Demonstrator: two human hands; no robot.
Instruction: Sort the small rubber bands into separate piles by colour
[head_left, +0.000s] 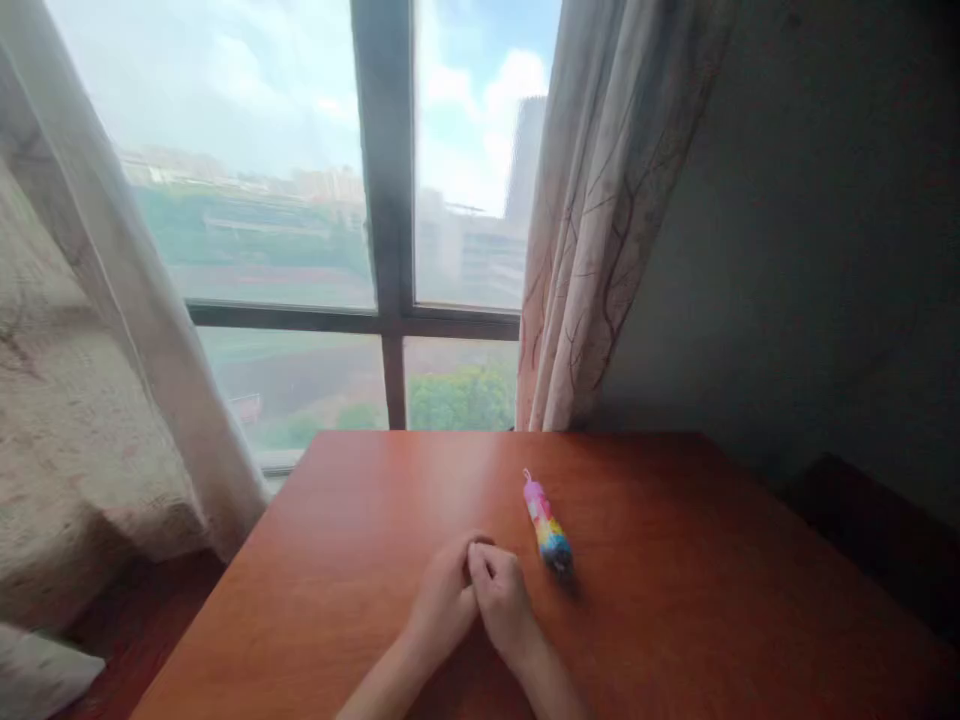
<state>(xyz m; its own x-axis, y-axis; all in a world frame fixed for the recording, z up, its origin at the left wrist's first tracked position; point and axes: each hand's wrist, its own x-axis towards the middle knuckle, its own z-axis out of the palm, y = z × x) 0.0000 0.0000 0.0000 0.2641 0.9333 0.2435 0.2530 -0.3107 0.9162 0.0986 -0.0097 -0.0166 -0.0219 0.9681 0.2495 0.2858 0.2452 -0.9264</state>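
Note:
My left hand [442, 588] and my right hand [501, 592] rest together over the near middle of the brown wooden table [337, 560]. They touch along the fingers and thumbs, and both are closed, with fingers curled. No object shows in either one, though the inner sides of the fingers are partly hidden. Just right of my right hand, apart from it, lies a slim rainbow-coloured roll [546, 522], which looks like a folded umbrella. Its pink end with a small loop points away from me; its dark end is nearer.
Beyond the table's far edge stands a window with a dark frame [386, 200]. A pale curtain [112, 280] hangs at the left, and another patterned curtain [592, 220] at the right. A dark wall [787, 250] rises on the right side.

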